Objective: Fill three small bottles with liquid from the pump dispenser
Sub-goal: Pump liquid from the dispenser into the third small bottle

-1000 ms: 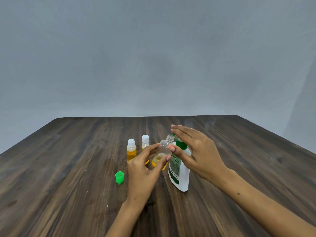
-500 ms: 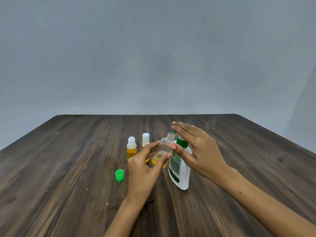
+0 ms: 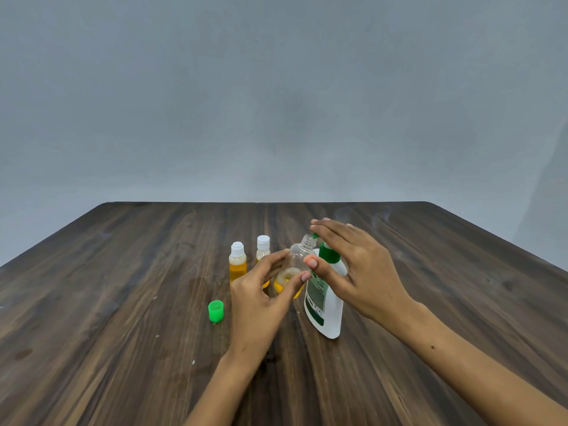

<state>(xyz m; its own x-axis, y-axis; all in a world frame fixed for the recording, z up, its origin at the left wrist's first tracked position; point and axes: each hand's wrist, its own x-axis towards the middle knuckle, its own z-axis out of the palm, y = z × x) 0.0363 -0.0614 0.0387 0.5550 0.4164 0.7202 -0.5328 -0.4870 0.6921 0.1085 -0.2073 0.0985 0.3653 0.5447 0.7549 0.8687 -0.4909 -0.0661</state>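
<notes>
My left hand [image 3: 258,299] grips a clear small bottle [image 3: 296,259], uncapped and tilted so its threaded neck sits under the green nozzle of the white pump dispenser [image 3: 325,305]. A little yellow liquid lies in the bottle's base. My right hand [image 3: 359,272] lies flat over the dispenser's green pump head, thumb against its neck. Two capped small bottles of yellow liquid, one nearer [image 3: 238,265] and one farther [image 3: 263,249], stand upright just left of my hands. A green cap [image 3: 215,311] rests on the table to the left.
A dark wooden table [image 3: 123,302] holds everything, with a grey wall behind. Its far edge runs across the middle of the view, and its right edge slopes down past my right forearm.
The hands, bottle and dispenser sit slightly higher in view than a second ago. My right hand stays on the pump head and the bottle stays at the nozzle.
</notes>
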